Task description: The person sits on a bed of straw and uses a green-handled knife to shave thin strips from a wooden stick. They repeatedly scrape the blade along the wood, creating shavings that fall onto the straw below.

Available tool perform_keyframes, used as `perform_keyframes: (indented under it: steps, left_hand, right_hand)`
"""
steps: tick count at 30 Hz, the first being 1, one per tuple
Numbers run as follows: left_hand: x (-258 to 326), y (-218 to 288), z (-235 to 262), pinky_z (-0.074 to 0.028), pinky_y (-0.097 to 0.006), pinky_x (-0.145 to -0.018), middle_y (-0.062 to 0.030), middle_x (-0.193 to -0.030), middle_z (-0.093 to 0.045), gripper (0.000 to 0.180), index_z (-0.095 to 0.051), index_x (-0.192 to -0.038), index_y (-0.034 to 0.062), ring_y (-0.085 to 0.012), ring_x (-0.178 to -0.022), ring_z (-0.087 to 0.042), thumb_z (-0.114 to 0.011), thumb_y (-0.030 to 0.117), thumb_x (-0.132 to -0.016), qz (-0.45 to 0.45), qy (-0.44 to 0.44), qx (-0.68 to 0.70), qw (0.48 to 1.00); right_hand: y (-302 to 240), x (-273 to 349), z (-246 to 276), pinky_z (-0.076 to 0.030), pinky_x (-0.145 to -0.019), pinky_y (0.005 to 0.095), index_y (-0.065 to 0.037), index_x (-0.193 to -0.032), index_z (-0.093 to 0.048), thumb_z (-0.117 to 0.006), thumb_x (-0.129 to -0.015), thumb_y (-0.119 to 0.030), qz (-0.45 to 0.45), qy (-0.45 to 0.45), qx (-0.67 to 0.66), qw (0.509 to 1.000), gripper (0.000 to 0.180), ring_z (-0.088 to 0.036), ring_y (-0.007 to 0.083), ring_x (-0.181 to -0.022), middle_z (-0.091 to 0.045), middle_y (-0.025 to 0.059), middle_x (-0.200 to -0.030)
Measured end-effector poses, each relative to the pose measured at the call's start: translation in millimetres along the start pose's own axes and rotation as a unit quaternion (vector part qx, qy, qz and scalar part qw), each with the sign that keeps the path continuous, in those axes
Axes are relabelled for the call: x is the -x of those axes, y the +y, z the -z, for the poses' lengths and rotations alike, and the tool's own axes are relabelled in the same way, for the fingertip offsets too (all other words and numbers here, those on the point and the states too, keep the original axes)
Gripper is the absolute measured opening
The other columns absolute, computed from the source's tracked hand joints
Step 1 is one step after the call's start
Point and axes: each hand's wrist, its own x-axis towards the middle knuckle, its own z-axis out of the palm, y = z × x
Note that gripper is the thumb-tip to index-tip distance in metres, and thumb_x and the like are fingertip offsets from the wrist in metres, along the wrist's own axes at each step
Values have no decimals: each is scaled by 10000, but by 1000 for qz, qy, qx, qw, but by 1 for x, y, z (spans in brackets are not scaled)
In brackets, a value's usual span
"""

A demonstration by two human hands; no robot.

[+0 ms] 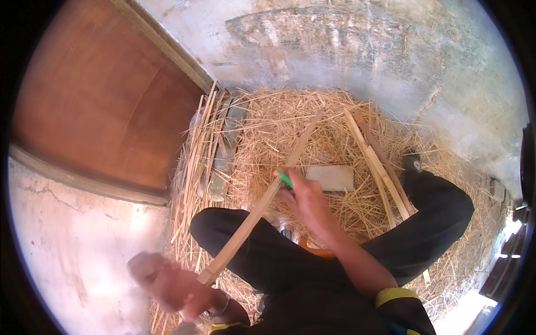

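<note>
A long, pale strip of wood or bamboo (243,233) slants across my left leg, from the lower left up toward the straw. My right hand (308,202) is closed round a small tool with a green handle (285,179), held against the strip about midway along. Its blade or working end is hidden, so I cannot tell its exact kind. Down at the lower left, my left hand (174,283) is smeared by motion. It is beside the strip's near end, and whether its fingers grip anything does not show.
Straw-like shavings (268,128) cover the floor between my bent legs. More long strips (379,173) lean by my right leg, and thin split sticks (195,167) are heaped at left. A pale flat block (330,177) lies ahead. A brown door (106,95) and stained wall (357,50) stand close.
</note>
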Motion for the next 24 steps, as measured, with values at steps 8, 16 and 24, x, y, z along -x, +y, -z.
perform_keyframes:
  steps: [8,16,24]
  left_hand:
    - [21,23,-10,-366,-261,-470,-71,-579,-497,578,-569,-895,-5,-177,-467,-482,-435,557,-915,52,-117,203,971]
    - [4,39,-7,-417,-264,-488,-138,-796,-526,429,-611,-963,-18,-181,-591,-536,-598,401,-867,222,-105,111,963]
    - [5,58,-10,-493,-265,-578,-133,-809,-572,399,-578,-892,9,-231,-687,-621,-846,173,-646,294,-21,262,919]
  right_hand:
    - [-6,2,21,-464,-642,396,-63,-1185,-511,-654,-807,-33,-32,-30,30,999,406,-617,348,-736,-619,196,-857]
    - [-102,32,67,-491,-592,422,-18,-1151,-466,-556,-903,-235,53,-128,-17,990,341,-616,347,-696,-594,150,-918]
    - [-143,57,83,-485,-543,398,-18,-1074,-465,-607,-825,-149,77,-213,50,973,316,-597,313,-673,-539,137,-800]
